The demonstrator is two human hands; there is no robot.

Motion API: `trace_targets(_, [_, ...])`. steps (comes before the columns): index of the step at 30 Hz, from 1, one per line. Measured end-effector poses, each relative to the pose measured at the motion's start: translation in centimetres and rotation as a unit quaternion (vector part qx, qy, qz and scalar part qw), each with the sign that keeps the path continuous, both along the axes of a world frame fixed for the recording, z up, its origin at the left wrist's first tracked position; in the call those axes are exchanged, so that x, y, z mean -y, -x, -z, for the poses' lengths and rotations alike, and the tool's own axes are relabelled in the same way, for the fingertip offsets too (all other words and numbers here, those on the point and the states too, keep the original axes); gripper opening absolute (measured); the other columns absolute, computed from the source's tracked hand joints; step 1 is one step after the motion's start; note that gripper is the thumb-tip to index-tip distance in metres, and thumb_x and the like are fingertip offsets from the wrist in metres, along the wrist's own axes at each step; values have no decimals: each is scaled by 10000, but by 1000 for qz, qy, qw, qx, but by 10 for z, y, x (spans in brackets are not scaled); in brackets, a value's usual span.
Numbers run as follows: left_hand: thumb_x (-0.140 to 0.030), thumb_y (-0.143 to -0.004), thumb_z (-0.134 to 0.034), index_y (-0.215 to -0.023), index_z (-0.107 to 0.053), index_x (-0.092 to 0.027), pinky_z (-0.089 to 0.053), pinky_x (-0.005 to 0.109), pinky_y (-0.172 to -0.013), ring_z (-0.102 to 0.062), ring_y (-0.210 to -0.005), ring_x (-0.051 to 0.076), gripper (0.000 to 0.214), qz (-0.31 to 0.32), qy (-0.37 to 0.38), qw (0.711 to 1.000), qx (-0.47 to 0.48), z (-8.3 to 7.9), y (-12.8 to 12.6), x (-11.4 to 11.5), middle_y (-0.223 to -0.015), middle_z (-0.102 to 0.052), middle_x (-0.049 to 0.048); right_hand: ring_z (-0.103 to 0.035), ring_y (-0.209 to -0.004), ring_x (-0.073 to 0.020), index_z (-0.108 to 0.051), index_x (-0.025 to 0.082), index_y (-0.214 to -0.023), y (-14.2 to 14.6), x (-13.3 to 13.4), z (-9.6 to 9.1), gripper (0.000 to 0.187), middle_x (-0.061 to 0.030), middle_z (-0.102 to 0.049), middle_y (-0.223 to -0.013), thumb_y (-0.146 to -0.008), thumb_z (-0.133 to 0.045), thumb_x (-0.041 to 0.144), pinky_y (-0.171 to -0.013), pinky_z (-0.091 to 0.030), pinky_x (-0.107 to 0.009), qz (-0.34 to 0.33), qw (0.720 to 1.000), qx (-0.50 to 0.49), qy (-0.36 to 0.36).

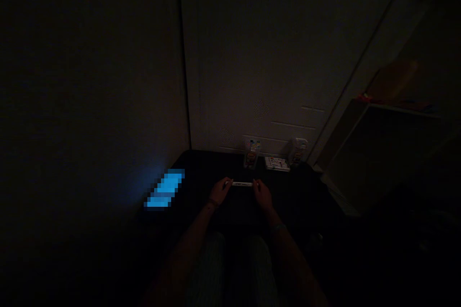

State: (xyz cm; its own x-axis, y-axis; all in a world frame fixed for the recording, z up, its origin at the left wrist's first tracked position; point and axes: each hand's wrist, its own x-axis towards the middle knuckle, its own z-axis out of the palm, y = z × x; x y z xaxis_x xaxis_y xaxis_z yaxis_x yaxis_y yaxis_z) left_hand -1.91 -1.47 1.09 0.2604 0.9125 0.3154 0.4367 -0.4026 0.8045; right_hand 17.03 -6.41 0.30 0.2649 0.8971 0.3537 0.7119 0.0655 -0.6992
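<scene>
In dim light, a thin white strip with dark print [242, 183] is held level above the dark table [201, 168]. My left hand [219, 191] pinches its left end, fingers closed. At its right end my right hand [262, 194] grips it in the same way. Whether this is a stick or the edge of something flat, I cannot make out. Beyond my hands stands a clear container [251, 154] with colourful things in it. A white printed box [277, 163] lies to the right of that container.
A second clear container [298, 151] stands by the wall [230, 81] at the back right. On the left, a glowing blue screen [164, 189], pixelated, lies near the side wall. A cabinet or shelf [345, 129] rises at the right.
</scene>
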Motion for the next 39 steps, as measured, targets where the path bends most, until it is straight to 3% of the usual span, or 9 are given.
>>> trace_targets(5, [-460, -782, -327, -819, -554, -186, -397, 225, -735, -521, -767, 117, 357, -13, -8, 1000, -16, 2, 0, -2, -800, -595, -6, -503, -609, -102, -539, 203, -746, 0, 0, 0, 423, 0, -570, -680, -837, -244, 492, -532, -302, -186, 2, 1000, 21, 7])
trace_targets(16, [-433, -789, -331, -881, -550, -180, -388, 256, -825, -523, -881, 138, 348, -16, -11, 1000, 2, 8, 0, -7, -924, -592, 29, -530, -613, -116, -570, 208, -761, 1, 1, -2, 438, -13, -590, -683, -839, -246, 491, -536, -318, -196, 8, 999, 40, 16])
trace_targets(26, [-455, -791, -314, -930, -546, -209, -396, 256, -828, -540, -886, 136, 365, -4, -20, 1000, -16, 14, 1, -9, -960, -601, 10, -528, -913, -150, -554, 199, -992, 3, -3, 5, 419, -56, -584, -994, -864, -219, 414, -792, -374, -248, 10, 999, 20, -29])
trace_targets(31, [-449, -788, -329, -978, -545, -197, -371, 292, -887, -513, -991, 164, 383, -37, -4, 999, -30, 18, -1, -11, -1056, -577, 45, -536, -887, -152, -559, 212, -973, 3, -2, 1, 403, -53, -591, -969, -870, -215, 396, -788, -379, -259, -1, 1000, 24, -19])
trace_targets(39, [-431, -809, -291, -948, -551, -202, -385, 293, -863, -528, -955, 163, 373, -18, -22, 998, -57, 17, 0, -12, -1003, -593, 42, -530, -798, -124, -544, 230, -894, 4, -1, -2, 363, -22, -576, -872, -861, -240, 426, -708, -378, -221, -5, 999, 45, -14])
